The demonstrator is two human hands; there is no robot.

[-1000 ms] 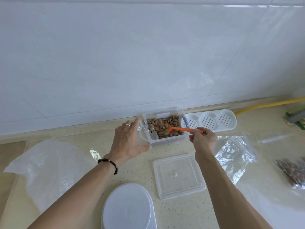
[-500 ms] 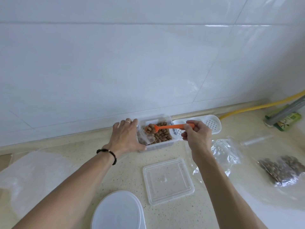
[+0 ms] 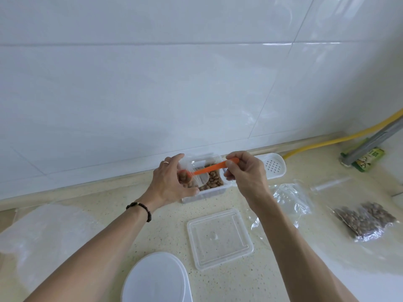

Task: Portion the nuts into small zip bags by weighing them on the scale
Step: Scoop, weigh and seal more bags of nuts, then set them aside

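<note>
A clear plastic box of brown nuts point(image 3: 214, 182) stands by the wall. My left hand point(image 3: 169, 185) holds a small clear zip bag point(image 3: 197, 178) open at the box's left side. My right hand point(image 3: 245, 173) grips an orange spoon point(image 3: 209, 170) by its handle. The spoon's bowl is inside the bag's mouth, with a few nuts around it. The white scale point(image 3: 156, 279) lies at the near edge, below both arms.
The box's clear lid point(image 3: 219, 237) lies flat in front of it. A perforated white tray point(image 3: 273, 165) sits behind my right hand. Empty clear bags point(image 3: 290, 201) lie to the right, a filled bag of nuts point(image 3: 365, 220) further right, and a large plastic bag point(image 3: 41, 234) on the left.
The spoon has lifted out of the box and swung left, its bowl now inside the small bag held by my left hand. The camera has tilted upward.
</note>
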